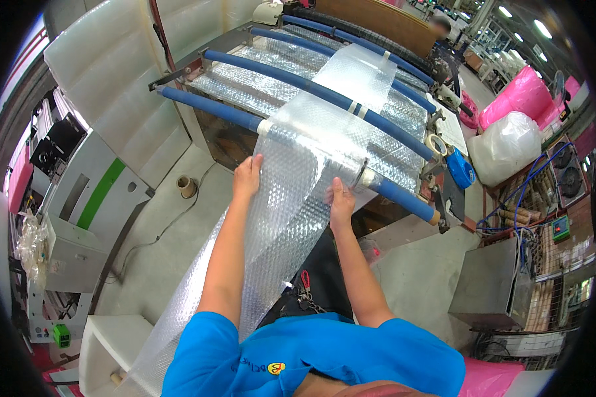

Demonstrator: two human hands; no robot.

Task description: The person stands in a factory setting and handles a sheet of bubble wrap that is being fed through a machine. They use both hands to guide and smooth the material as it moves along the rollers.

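Note:
A long strip of clear bubble wrap (288, 192) comes over the blue rollers (228, 114) of a machine and hangs down past my left side. My left hand (247, 177) grips its left edge just below the front roller. On the opposite edge is my right hand (341, 200), its thumb on top and its other fingers partly seen through the film. A dark ring-like piece (361, 171) sits on the front roller beside the strip, close to my right hand. Silvery film or bubble sheet (403, 119) lies under the rollers.
Large white wrapped rolls (113, 66) stand at the back left, near a grey machine with a green stripe (101, 192). A cardboard tube (187, 186) and a cable are on the floor. At right are a blue tape dispenser (461, 169), pink rolls (519, 99) and a metal box (486, 281).

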